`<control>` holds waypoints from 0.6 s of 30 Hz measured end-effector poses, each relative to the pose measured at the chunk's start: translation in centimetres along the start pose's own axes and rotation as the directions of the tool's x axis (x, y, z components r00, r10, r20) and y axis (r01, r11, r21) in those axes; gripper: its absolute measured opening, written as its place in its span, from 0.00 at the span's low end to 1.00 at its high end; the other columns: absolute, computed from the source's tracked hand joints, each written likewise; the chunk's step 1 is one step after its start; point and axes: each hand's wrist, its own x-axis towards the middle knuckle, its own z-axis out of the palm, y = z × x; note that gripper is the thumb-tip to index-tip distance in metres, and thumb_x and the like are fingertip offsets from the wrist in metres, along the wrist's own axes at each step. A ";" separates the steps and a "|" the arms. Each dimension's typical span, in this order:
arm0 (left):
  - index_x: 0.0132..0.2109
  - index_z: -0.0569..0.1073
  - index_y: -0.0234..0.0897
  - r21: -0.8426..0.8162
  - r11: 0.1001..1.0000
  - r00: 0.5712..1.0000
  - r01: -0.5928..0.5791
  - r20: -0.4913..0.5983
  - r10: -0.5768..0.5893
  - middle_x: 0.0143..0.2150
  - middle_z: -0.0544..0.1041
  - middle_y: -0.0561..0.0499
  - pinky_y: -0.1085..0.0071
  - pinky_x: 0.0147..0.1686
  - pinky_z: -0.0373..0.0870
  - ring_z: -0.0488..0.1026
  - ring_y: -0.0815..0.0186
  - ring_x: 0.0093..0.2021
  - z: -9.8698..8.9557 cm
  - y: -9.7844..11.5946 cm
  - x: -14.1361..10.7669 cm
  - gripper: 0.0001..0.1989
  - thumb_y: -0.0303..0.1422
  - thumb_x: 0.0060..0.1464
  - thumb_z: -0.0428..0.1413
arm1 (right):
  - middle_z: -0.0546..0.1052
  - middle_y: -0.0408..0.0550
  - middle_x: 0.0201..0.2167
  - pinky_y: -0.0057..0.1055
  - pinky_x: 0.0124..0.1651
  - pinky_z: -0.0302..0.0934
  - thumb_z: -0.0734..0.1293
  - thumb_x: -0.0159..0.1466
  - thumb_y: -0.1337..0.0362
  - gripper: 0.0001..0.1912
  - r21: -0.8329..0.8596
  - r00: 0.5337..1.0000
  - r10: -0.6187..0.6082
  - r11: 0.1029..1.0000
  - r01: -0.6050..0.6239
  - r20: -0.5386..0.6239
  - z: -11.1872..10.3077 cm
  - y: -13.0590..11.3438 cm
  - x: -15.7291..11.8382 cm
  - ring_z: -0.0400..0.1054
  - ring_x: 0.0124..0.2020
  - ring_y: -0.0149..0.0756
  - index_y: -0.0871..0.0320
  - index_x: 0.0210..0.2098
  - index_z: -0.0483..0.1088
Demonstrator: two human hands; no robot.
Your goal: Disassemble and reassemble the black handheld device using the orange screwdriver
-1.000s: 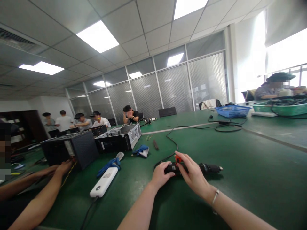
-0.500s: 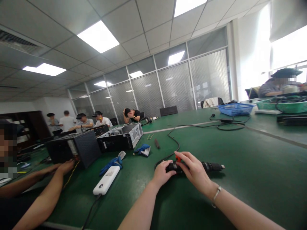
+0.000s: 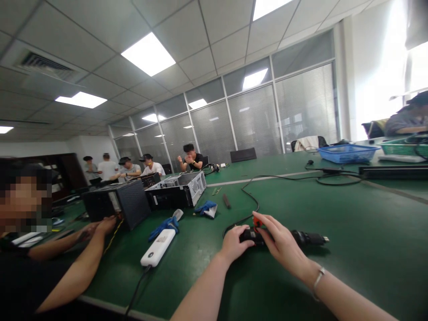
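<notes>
A black electric screwdriver (image 3: 305, 238) lies on the green table, its metal tip pointing right and its cord running off behind. My left hand (image 3: 235, 243) is wrapped round its rear end, thumb along the near side. Over the middle of the body, my right hand (image 3: 282, 238) has its thumb and fingers closed at the orange-red part (image 3: 257, 222) standing up from the tool. The fingers partly hide that part and the body beneath.
Left of my hands lie a white power strip (image 3: 158, 248) and blue gloves (image 3: 206, 207). A co-worker's hands (image 3: 106, 226) touch a dark computer case (image 3: 133, 200); an opened case (image 3: 174, 195) stands behind. A blue basket (image 3: 347, 154) sits at the back right.
My view has turned a little left, so the scene sits farther right. Both hands keep their hold on the electric screwdriver. A far person's hands have moved from head to face.
</notes>
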 end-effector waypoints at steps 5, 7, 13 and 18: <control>0.54 0.72 0.40 -0.002 1.000 1.000 -0.007 0.003 0.007 0.52 0.76 0.48 0.59 0.56 0.65 0.72 0.54 0.52 0.0 0.0 0.1 0.28 0.37 0.45 0.65 | 0.69 0.53 0.48 0.39 0.47 0.67 0.58 0.68 0.66 0.23 -0.037 1.000 -0.003 0.999 0.002 -0.009 0.3 0.2 -0.1 0.68 0.46 0.40 0.50 0.62 0.56; 0.55 0.72 0.40 -0.004 1.000 1.000 -0.005 0.007 0.005 0.53 0.76 0.47 0.59 0.56 0.65 0.72 0.54 0.52 -0.1 0.2 0.1 0.28 0.37 0.46 0.65 | 0.70 0.52 0.48 0.37 0.47 0.67 0.57 0.68 0.67 0.23 -0.015 1.000 -0.001 1.000 0.001 0.001 0.2 0.3 -0.1 0.68 0.46 0.39 0.50 0.62 0.55; 0.54 0.72 0.40 -0.028 1.000 1.000 0.001 0.016 0.000 0.52 0.76 0.48 0.61 0.55 0.65 0.72 0.56 0.51 -0.3 0.3 0.0 0.26 0.36 0.47 0.64 | 0.71 0.51 0.47 0.35 0.49 0.67 0.56 0.68 0.68 0.24 0.063 1.000 0.005 0.998 -0.004 -0.018 -0.3 0.3 0.1 0.69 0.47 0.37 0.51 0.63 0.53; 0.53 0.73 0.40 -0.045 0.999 1.000 0.013 0.006 -0.013 0.50 0.77 0.47 0.60 0.55 0.65 0.72 0.56 0.50 -0.6 0.5 0.1 0.25 0.35 0.46 0.65 | 0.72 0.52 0.46 0.39 0.50 0.68 0.60 0.67 0.66 0.23 0.104 0.955 0.126 0.989 -0.101 -0.267 0.0 1.4 0.0 0.71 0.44 0.38 0.53 0.61 0.56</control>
